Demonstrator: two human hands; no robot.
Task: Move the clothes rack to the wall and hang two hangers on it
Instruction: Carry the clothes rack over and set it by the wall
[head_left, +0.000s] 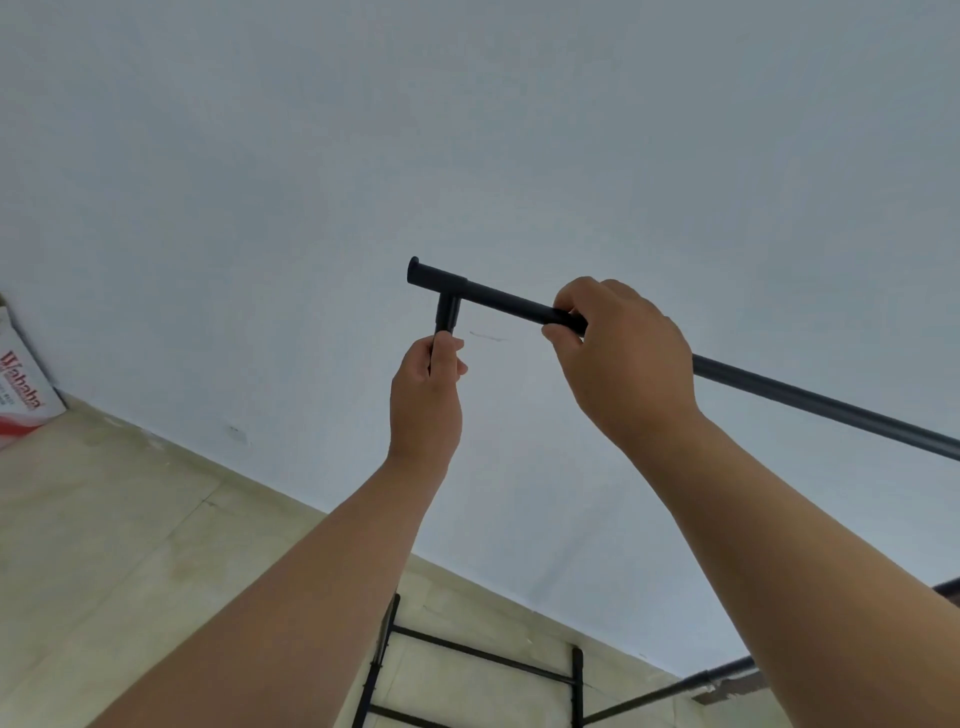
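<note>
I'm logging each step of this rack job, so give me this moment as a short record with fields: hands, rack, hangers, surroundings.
left hand: closed around the upright post just under the T-joint
right hand: closed around the top rail, near its end
rack: black, close to the pale wall; lower frame visible below
hangers: none in view
surroundings: cardboard box on the floor at far left

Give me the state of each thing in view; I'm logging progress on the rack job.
Rack: upright near the wall, held, no hangers on the bar in view.
Left hand: grip shut on the rack's post.
Right hand: grip shut on the rack's top bar.
Box: on the floor by the wall.
</note>
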